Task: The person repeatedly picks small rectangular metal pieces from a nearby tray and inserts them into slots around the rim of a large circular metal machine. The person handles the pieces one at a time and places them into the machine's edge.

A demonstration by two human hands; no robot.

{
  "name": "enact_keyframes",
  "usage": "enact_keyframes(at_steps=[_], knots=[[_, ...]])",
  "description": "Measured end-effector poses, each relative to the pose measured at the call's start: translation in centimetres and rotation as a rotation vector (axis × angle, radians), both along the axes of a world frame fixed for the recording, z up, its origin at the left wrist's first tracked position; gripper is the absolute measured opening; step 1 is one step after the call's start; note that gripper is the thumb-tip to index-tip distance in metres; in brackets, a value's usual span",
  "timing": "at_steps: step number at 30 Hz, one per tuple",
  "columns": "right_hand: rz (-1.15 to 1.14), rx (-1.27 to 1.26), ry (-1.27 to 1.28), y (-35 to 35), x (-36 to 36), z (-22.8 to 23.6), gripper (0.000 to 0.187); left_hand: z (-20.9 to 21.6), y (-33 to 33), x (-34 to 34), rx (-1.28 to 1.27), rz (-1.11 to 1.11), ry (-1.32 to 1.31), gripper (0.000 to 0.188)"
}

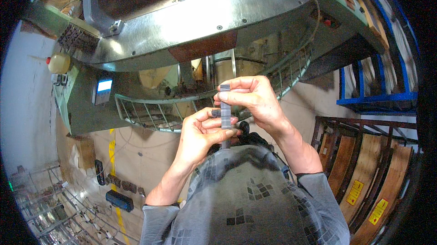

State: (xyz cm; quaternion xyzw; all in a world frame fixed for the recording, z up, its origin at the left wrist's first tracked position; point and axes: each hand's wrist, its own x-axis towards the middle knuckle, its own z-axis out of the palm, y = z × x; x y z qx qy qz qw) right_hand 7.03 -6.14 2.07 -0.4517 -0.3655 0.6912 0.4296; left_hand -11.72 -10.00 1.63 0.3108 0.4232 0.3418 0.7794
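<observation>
1. The floor (152, 165) is beige and dull; at 8 o'clock a yellow line (112, 154) runs on it.
2. At 12 o'clock lies a wide curved metal plate (150, 35), brushed and very shiny, with small dark holes along its edge.
3. Under the plate, a tubular railing (157, 102) with thin bars bends from 9 o'clock, passing beyond the hands, to 2 o'clock.
4. At 9 o'clock is a small box with a lit screen (104, 85); a bit higher, toward 10 o'clock, a rounded yellowish bottle (59, 63) has a red cap.
5. At 3 o'clock stands a blue metal rack (387, 100); at 4 o'clock, long wooden boards (366, 167) with visible grain are in a dark frame.
6. At 8 o'clock, near the rim, is a rack of thin metal bars (45, 199).
7. The grey strip (226, 110) is near the centre, held upright in the air; it is narrow and straight, crossed by darker and lighter bands.
8. The right hand (258, 100), at the strip's 2 o'clock, pinches its upper part between thumb and fingers.
9. The left hand (196, 132), at 8 o'clock, holds the lower part, its thumb lying across.
10. The shirt (207, 208) at 6 o'clock is grey cloth with dark squares.
</observation>
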Motion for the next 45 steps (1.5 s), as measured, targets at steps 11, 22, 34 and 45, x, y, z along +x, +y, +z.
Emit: enact_keyframes(at_steps=[11, 22, 34, 45], knots=[[-0.005, 0.063, -0.042, -0.8, 0.4, -0.1, 0.021, -2.1, -1.1, 0.6, 0.076, -0.016, 0.086, 0.043], [-0.033, 0.111, -0.043, 0.0, 0.6, -1.1, 0.022, -2.8, -1.6, 0.3, 0.027, -0.036, 0.035, 0.045], [-0.020, 0.202, -0.109, -0.6, 0.4, 0.2, 0.023, -3.1, -1.1, 0.1, 0.080, -0.021, 0.087, 0.042], [0.066, 0.254, 0.029, -1.6, 0.1, 0.7, 0.019, -3.5, -0.8, -0.3, 0.179, 0.068, 0.124, 0.039]])
